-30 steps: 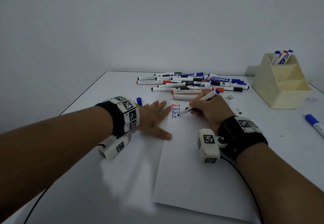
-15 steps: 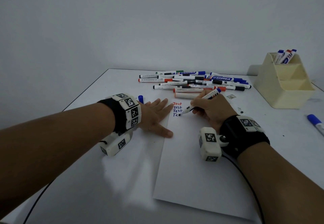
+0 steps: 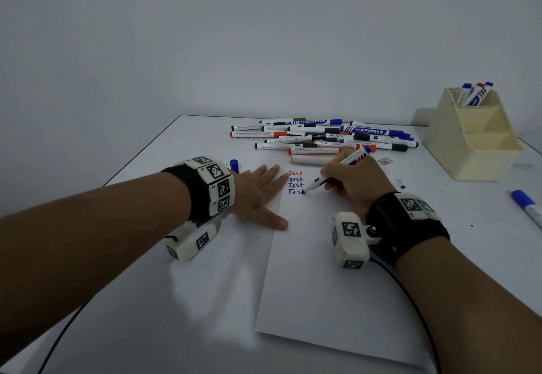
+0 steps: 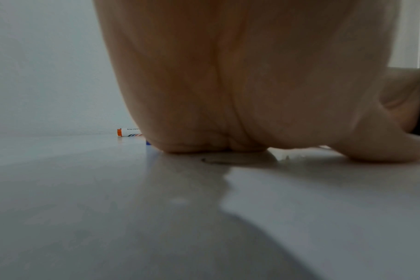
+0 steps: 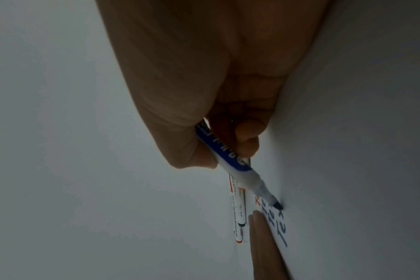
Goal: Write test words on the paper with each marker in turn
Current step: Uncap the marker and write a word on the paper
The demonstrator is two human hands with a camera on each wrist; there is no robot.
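Fingers: right hand [image 3: 356, 186] fingers [image 5: 248, 130] curled round a blue-labelled marker [image 3: 337, 173]; left hand [image 3: 258, 195] flat, fingers straight, pressing the paper's left edge.
Surface: white bench [image 3: 176, 300] against a plain pale wall.
Paper: white sheet [image 3: 322, 285] lying between both forearms; one red "Test", two blue below, a fourth unfinished at the marker tip.
Markers: loose pile [image 3: 322, 136] beyond the paper; cream holder [image 3: 475, 145] at far right.
Edges: bare bench left of the paper; one blue marker [image 3: 526, 206] near the right edge.
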